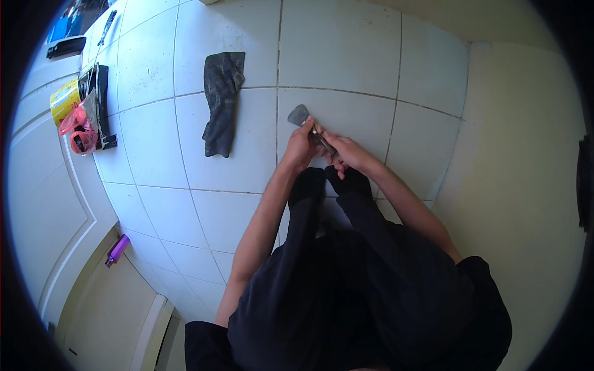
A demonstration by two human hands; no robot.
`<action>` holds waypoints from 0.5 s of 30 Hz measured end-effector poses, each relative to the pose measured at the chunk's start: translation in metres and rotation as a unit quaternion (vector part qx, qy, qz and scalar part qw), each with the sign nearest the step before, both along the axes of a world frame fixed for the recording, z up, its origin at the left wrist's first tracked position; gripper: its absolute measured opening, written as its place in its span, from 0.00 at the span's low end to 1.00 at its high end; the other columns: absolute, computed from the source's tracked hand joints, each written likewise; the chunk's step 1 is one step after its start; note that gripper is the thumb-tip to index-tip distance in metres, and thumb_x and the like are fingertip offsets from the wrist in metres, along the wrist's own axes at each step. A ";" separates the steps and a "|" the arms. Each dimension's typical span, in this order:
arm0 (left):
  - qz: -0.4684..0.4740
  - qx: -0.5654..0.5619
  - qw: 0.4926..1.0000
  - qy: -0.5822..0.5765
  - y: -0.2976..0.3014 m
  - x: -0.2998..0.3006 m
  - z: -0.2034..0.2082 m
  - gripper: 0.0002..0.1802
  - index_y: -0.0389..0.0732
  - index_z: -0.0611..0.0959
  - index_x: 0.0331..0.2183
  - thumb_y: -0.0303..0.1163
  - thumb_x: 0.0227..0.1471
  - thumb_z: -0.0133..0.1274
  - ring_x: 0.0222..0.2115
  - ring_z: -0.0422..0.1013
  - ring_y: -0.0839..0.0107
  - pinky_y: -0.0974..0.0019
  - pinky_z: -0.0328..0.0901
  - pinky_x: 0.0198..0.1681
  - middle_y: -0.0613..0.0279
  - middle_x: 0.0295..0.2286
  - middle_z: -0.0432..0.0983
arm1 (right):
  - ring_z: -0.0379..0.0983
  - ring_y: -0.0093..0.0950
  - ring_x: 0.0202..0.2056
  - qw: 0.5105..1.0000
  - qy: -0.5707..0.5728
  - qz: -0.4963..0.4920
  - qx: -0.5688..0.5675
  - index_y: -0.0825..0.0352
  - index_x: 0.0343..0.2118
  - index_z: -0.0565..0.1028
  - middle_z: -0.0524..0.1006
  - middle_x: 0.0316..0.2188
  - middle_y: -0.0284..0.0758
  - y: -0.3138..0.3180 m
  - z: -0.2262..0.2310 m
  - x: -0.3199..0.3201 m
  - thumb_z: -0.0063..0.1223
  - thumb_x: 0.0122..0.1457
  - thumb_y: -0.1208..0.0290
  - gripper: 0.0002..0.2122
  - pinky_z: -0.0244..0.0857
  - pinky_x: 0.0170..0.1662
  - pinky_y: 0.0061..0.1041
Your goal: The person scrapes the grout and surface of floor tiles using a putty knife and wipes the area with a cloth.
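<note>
Just ahead of my feet I hold a scraper (298, 115) with a wide grey blade and a dark handle, its blade end pointing to the far left. My left hand (301, 147) is closed around it close to the blade. My right hand (346, 153) grips the handle's near end, and its fingers partly cover it. Left of my hands a dark, dirt-marked cloth (223, 104) lies spread lengthwise on the white tiled floor (235, 179).
By the white door (49, 191) at left stand a yellow container (64, 102), a pink plastic bag (83, 133) and a black tray-like object (103, 93). A purple bottle (117, 250) sits lower left. A cream wall (513, 185) rises at right. My black-socked feet (307, 180) rest below my hands.
</note>
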State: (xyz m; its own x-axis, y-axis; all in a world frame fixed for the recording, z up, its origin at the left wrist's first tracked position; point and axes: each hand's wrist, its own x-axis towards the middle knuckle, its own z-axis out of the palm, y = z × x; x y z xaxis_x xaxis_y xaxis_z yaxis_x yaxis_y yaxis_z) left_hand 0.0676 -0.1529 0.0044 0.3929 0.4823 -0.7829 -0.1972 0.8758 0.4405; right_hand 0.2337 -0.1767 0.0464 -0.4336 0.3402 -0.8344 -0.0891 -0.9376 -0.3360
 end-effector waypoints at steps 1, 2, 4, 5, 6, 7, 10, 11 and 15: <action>0.051 -0.015 0.999 -0.010 -0.004 -0.001 0.002 0.24 0.41 0.73 0.29 0.49 0.69 0.36 0.29 0.79 0.62 0.62 0.73 0.33 0.57 0.22 0.76 | 0.67 0.22 0.20 0.998 -0.034 0.014 0.057 0.66 0.39 0.71 0.70 0.28 0.35 -0.002 0.001 0.005 0.38 0.69 0.47 0.23 0.60 0.17 0.22; 0.101 -0.030 0.994 -0.021 -0.007 -0.002 0.003 0.25 0.40 0.74 0.30 0.49 0.69 0.36 0.31 0.79 0.61 0.60 0.75 0.36 0.55 0.24 0.78 | 0.72 0.27 0.26 0.991 -0.068 0.028 0.114 0.68 0.47 0.73 0.73 0.34 0.40 -0.005 0.001 0.010 0.39 0.69 0.48 0.24 0.70 0.23 0.27; 0.074 -0.022 0.997 0.002 -0.006 -0.005 0.004 0.25 0.40 0.74 0.30 0.49 0.69 0.36 0.31 0.79 0.60 0.57 0.75 0.38 0.53 0.25 0.79 | 0.73 0.34 0.36 0.963 -0.131 0.095 0.215 0.67 0.53 0.70 0.72 0.42 0.43 -0.011 0.002 0.028 0.41 0.69 0.50 0.23 0.70 0.36 0.36; 0.047 -0.016 0.998 0.028 -0.005 -0.007 0.004 0.25 0.39 0.74 0.30 0.50 0.68 0.37 0.31 0.80 0.60 0.55 0.75 0.40 0.51 0.26 0.80 | 0.73 0.41 0.47 0.918 -0.189 0.159 0.310 0.66 0.59 0.68 0.72 0.50 0.46 -0.014 0.003 0.037 0.43 0.68 0.53 0.25 0.70 0.49 0.44; 0.048 -0.013 0.998 0.025 -0.004 -0.009 0.004 0.25 0.39 0.74 0.30 0.50 0.68 0.37 0.31 0.80 0.60 0.55 0.75 0.40 0.51 0.26 0.80 | 0.73 0.41 0.47 0.917 -0.192 0.160 0.312 0.66 0.59 0.68 0.72 0.50 0.46 -0.017 0.008 0.043 0.43 0.68 0.53 0.25 0.70 0.49 0.44; 0.036 -0.005 0.999 0.033 -0.004 -0.010 0.004 0.26 0.39 0.74 0.29 0.50 0.68 0.37 0.31 0.80 0.60 0.55 0.76 0.40 0.50 0.26 0.81 | 0.65 0.46 0.55 0.856 -0.258 0.190 0.406 0.63 0.62 0.65 0.66 0.57 0.45 -0.024 0.015 0.049 0.48 0.66 0.55 0.26 0.59 0.57 0.51; 0.024 0.007 0.999 0.041 -0.004 -0.012 0.003 0.26 0.39 0.74 0.29 0.50 0.68 0.37 0.30 0.80 0.60 0.56 0.76 0.40 0.50 0.26 0.81 | 0.46 0.53 0.67 0.725 -0.386 0.329 0.466 0.56 0.67 0.57 0.50 0.68 0.44 -0.045 0.036 0.073 0.57 0.60 0.59 0.33 0.44 0.64 0.63; 0.026 0.008 0.999 0.043 -0.004 -0.012 0.003 0.26 0.39 0.74 0.28 0.50 0.68 0.37 0.30 0.80 0.60 0.56 0.76 0.39 0.50 0.26 0.81 | 0.36 0.54 0.70 0.658 -0.441 0.434 0.429 0.53 0.69 0.53 0.41 0.72 0.43 -0.053 0.043 0.083 0.61 0.56 0.59 0.39 0.40 0.64 0.68; 0.023 0.007 0.999 0.037 -0.002 -0.011 0.006 0.26 0.40 0.74 0.28 0.50 0.68 0.37 0.30 0.80 0.60 0.57 0.76 0.39 0.51 0.26 0.81 | 0.29 0.55 0.70 0.654 -0.484 0.480 0.328 0.47 0.71 0.44 0.29 0.72 0.43 -0.098 0.040 0.129 0.70 0.47 0.58 0.52 0.35 0.60 0.77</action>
